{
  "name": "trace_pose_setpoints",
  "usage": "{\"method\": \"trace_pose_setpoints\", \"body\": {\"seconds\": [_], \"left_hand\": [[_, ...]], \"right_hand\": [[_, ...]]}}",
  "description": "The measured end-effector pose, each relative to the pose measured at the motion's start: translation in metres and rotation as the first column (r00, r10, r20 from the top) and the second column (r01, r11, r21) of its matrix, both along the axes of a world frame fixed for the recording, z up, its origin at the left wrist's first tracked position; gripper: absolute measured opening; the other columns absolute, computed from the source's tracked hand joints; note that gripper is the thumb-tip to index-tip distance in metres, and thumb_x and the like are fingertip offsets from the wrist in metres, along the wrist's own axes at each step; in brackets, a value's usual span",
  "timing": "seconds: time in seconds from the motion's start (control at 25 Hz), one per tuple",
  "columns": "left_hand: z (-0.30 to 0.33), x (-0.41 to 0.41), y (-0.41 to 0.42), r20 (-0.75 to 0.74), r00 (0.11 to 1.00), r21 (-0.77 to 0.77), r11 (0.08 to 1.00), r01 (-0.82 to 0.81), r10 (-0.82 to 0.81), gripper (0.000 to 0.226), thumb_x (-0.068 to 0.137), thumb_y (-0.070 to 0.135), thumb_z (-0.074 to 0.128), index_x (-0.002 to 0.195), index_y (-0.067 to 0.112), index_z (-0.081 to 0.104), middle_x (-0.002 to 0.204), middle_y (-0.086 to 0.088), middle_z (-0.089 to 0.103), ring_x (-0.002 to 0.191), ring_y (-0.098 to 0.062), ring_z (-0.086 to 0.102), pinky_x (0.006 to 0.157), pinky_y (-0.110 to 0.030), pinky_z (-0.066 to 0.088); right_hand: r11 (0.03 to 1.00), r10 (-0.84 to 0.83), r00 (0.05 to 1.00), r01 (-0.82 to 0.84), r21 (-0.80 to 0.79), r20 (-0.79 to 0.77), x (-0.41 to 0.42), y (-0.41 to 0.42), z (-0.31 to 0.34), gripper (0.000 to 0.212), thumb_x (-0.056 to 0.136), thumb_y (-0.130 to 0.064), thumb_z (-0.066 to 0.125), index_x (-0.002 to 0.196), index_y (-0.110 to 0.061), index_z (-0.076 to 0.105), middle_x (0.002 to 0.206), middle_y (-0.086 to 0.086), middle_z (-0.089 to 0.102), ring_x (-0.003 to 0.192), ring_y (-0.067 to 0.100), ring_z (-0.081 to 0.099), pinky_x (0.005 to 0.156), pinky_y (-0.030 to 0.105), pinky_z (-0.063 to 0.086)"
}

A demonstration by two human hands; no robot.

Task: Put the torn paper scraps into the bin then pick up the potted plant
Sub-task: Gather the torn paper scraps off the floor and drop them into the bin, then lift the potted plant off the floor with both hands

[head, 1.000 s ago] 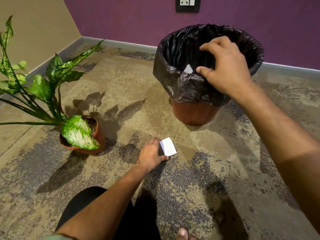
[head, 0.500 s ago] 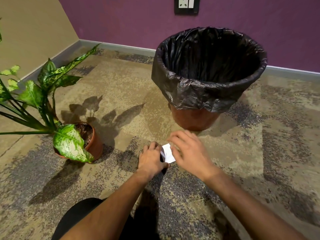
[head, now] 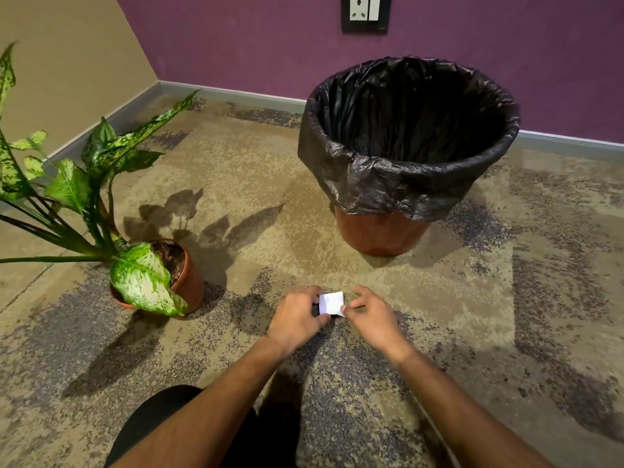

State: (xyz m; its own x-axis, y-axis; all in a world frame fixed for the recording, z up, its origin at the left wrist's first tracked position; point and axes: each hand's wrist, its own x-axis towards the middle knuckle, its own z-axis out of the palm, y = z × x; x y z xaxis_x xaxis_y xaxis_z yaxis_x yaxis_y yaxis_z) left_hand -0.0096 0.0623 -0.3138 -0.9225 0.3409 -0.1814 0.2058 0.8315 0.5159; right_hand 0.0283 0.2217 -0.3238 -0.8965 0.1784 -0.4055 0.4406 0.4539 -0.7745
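White paper scrap [head: 331,303] low on carpet, w/ fingers pinching both sides. Black-lined bin [head: 405,157] upright behind. Potted plant [head: 158,275] upright, left edge.

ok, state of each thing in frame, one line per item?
paper scrap: pinched between both hands, low over the carpet
left hand: grips scrap's left edge
right hand: pinches scrap's right corner
bin: upright, open, black liner over rim
potted plant: upright on carpet, untouched

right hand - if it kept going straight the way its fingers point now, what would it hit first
The right hand points left toward the white paper scrap, which its fingertips already pinch at the right edge. Just past the scrap is the left hand, holding the other edge, so that would likely come next.
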Motion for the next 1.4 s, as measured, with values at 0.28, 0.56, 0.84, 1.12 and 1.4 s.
{"method": "trace_pose_setpoints", "body": {"seconds": [0.28,0.56,0.84,1.12,1.4], "left_hand": [[0.021,-0.002,-0.011,-0.042,0.997,0.160,0.985,0.063,-0.057,0.045,0.076,0.019,0.075,0.119,0.018,0.060,0.097,0.009,0.061,0.082,-0.004,0.056,0.070,-0.007,0.043],[0.039,-0.013,-0.039,-0.045,0.999,0.174,0.985,0.018,-0.011,0.078,0.077,0.034,0.076,0.143,0.018,0.036,0.122,0.005,0.057,0.103,-0.011,0.056,0.092,-0.034,0.050],[0.046,-0.007,-0.115,0.026,0.998,0.025,0.998,-0.051,0.050,0.063,0.087,0.036,0.066,0.142,0.027,0.037,0.130,0.005,0.055,0.116,-0.013,0.052,0.097,-0.022,0.039],[0.044,0.012,-0.184,0.159,0.977,-0.036,0.990,-0.136,0.140,0.025,0.087,0.036,0.065,0.110,0.027,0.065,0.100,0.007,0.068,0.092,-0.010,0.063,0.084,-0.030,0.051],[0.020,0.056,-0.267,0.150,0.828,-0.141,0.841,-0.523,0.540,0.067,0.078,0.039,0.075,0.135,0.012,0.049,0.135,-0.008,0.052,0.123,-0.023,0.049,0.097,-0.027,0.037]], "right_hand": [[0.985,-0.118,0.993,0.114,-0.128,-0.026,-0.003,-0.005,0.016,0.010,0.086,-0.014,0.068,0.077,-0.017,0.066,0.063,-0.004,0.064,0.058,0.015,0.059,0.063,0.041,0.054],[0.965,0.187,0.854,-0.067,0.253,-0.486,-0.018,-0.007,0.147,0.006,0.089,-0.016,0.064,0.090,-0.019,0.068,0.073,-0.013,0.061,0.059,-0.002,0.052,0.048,0.014,0.042],[0.927,0.037,0.555,0.291,0.236,-0.831,-0.064,0.037,0.266,0.019,0.083,-0.030,0.064,0.097,-0.019,0.072,0.083,-0.006,0.069,0.071,0.010,0.063,0.072,0.029,0.053],[0.895,0.280,0.335,0.248,0.371,-0.900,-0.068,0.007,0.257,0.020,0.089,-0.020,0.060,0.105,-0.010,0.068,0.100,0.004,0.067,0.079,0.013,0.059,0.075,0.025,0.046],[0.786,0.618,0.359,-0.281,0.551,-0.699,-0.068,-0.090,0.154,0.019,0.089,-0.019,0.061,0.103,-0.011,0.069,0.092,0.000,0.068,0.062,0.008,0.054,0.061,0.029,0.054]]}}
